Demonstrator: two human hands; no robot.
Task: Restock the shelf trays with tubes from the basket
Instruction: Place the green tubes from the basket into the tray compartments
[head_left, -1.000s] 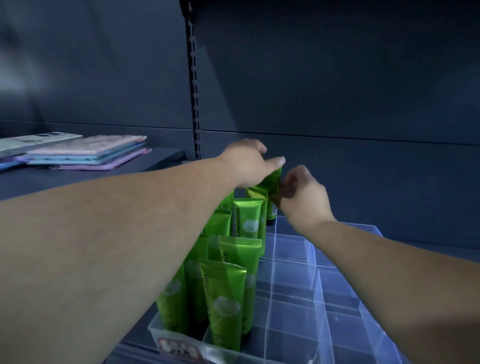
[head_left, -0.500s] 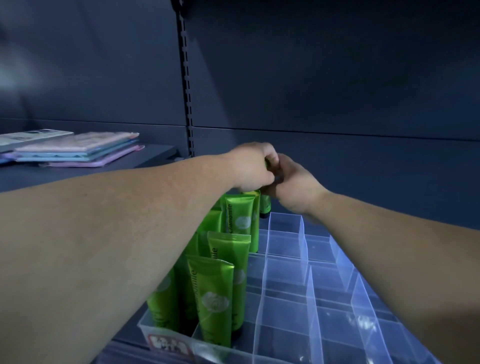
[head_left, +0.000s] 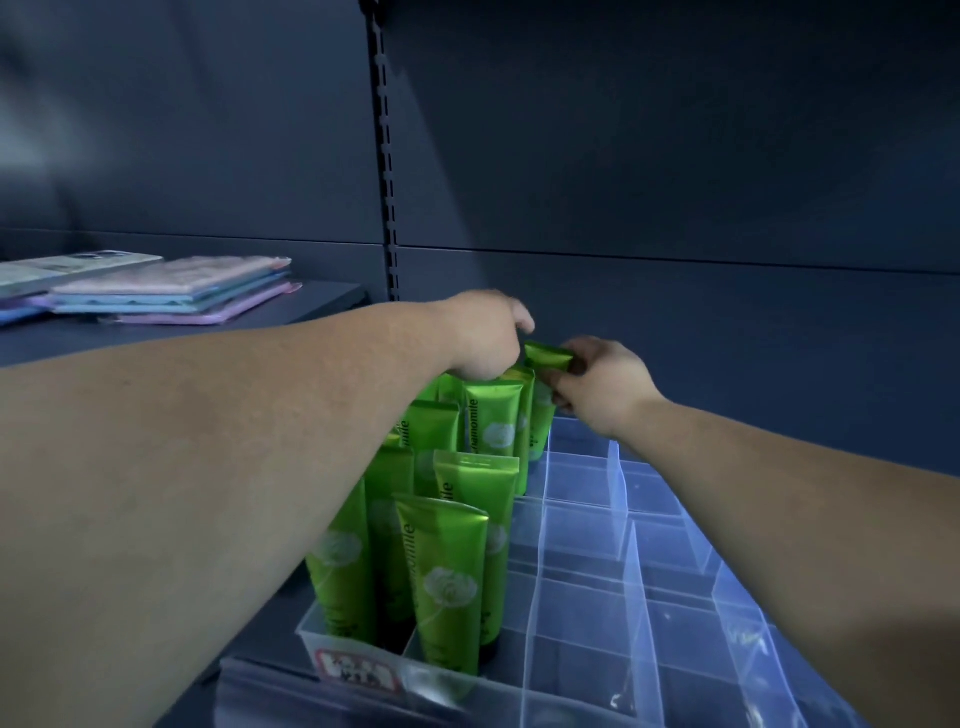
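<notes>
A clear plastic shelf tray (head_left: 631, 566) with many compartments lies on the dark shelf. Several green tubes (head_left: 452, 577) stand upright in its left columns. At the far end of those rows my right hand (head_left: 597, 387) pinches the crimped top of the rearmost green tube (head_left: 545, 358), which stands in the tray. My left hand (head_left: 485, 338) is curled over the tops of the tubes just left of it; what its fingers touch is hidden. The basket is out of view.
A stack of flat pastel packets (head_left: 171, 291) lies on the neighbouring shelf to the left. A slotted upright (head_left: 387, 171) divides the dark back panel. The tray's right columns hold no tubes. A red-and-white label (head_left: 358, 673) is on the tray's front.
My hands were pressed together over the rear tube half a second ago; now they have parted and the tube's top shows between them.
</notes>
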